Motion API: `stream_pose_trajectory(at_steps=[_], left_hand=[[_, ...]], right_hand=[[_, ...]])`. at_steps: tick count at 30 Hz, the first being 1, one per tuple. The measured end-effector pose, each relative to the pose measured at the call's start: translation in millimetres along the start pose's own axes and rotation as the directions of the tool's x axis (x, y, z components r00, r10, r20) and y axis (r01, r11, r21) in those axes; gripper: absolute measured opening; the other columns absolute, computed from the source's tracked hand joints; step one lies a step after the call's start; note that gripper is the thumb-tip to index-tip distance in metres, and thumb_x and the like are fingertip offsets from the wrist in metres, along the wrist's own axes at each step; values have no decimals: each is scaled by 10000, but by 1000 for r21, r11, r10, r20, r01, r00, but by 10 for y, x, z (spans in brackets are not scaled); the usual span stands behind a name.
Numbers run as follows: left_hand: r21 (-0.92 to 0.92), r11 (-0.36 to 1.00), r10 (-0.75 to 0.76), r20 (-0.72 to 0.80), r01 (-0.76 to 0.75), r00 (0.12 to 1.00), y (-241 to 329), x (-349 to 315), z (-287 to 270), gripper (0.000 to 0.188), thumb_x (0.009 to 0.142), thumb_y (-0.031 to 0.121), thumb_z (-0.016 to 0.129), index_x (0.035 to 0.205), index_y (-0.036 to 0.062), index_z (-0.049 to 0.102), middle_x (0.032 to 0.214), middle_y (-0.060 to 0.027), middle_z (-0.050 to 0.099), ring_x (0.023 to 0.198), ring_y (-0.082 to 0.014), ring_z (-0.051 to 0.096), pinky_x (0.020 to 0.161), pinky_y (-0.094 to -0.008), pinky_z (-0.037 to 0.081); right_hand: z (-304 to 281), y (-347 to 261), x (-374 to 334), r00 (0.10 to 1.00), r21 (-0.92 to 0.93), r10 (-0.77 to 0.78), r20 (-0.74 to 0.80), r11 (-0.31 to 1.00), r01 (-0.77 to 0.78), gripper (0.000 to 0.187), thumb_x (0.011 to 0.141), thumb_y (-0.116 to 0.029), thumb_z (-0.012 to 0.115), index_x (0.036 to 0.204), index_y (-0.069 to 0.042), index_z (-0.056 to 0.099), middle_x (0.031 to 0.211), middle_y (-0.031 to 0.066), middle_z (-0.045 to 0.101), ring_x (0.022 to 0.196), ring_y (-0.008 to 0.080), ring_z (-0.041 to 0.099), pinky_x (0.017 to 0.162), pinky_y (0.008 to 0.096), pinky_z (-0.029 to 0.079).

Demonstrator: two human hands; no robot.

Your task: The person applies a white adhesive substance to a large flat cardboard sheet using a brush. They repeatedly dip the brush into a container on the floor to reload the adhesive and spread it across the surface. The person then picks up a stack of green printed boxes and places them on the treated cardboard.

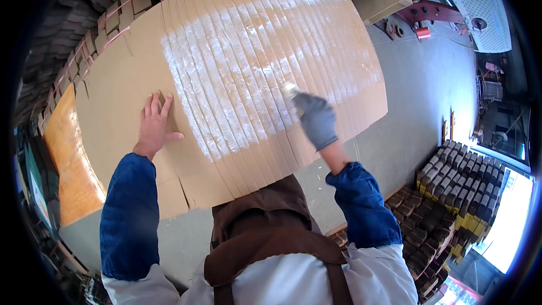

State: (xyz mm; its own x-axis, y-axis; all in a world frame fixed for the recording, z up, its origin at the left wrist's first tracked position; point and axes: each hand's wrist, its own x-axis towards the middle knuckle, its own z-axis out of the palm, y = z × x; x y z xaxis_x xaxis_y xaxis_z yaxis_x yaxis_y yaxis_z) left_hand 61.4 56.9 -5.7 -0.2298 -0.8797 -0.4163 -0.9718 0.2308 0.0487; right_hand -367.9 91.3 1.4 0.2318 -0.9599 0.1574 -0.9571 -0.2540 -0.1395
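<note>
Left hand spread wide on cardboard, gloved right hand, grip closed on blurred, perhaps brush-like tool

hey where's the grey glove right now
In the head view, the grey glove is on the right hand, right of centre, over the lower part of the whitish patch on the cardboard sheet. The left hand rests on the sheet farther left.
</note>
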Motion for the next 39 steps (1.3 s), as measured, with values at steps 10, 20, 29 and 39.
stream_pose_trajectory(at_steps=[10,20,29,39], left_hand=[[0,1000,-3,19,3,1000,-27,-20,28,1190,587,505,870,1533,145,244,1549,-211,202,1440,-415,175,1147,-516,226],[-4,1000,-17,66,18,998,8,-24,-23,1192,594,504,871,1535,134,240,1553,-212,190,1444,-414,166,1152,-515,221],[-18,1000,14,31,-14,999,-37,-20,33,1188,579,492,882,1522,117,264,1538,-220,212,1430,-433,180,1149,-524,219],[-57,998,17,5,-17,1000,-7,-12,-12,1196,544,470,899,1505,102,290,1522,-228,228,1417,-433,201,1145,-527,222]], right_hand=[[1,-107,770,999,83,-35,-7,996,35,168,792,-75,590,939,-134,646,963,49,663,809,254,654,704,419,532],[56,-422,891,988,2,-131,-80,991,131,148,793,-135,611,934,-133,656,856,63,672,727,267,658,644,407,518],[172,-179,1254,975,-140,-145,-169,983,122,61,816,-130,593,864,-137,630,749,58,617,730,242,645,586,407,511],[224,468,1769,997,-102,13,-79,995,-21,234,799,-109,623,1018,-155,691,938,76,695,752,284,667,649,421,542]])
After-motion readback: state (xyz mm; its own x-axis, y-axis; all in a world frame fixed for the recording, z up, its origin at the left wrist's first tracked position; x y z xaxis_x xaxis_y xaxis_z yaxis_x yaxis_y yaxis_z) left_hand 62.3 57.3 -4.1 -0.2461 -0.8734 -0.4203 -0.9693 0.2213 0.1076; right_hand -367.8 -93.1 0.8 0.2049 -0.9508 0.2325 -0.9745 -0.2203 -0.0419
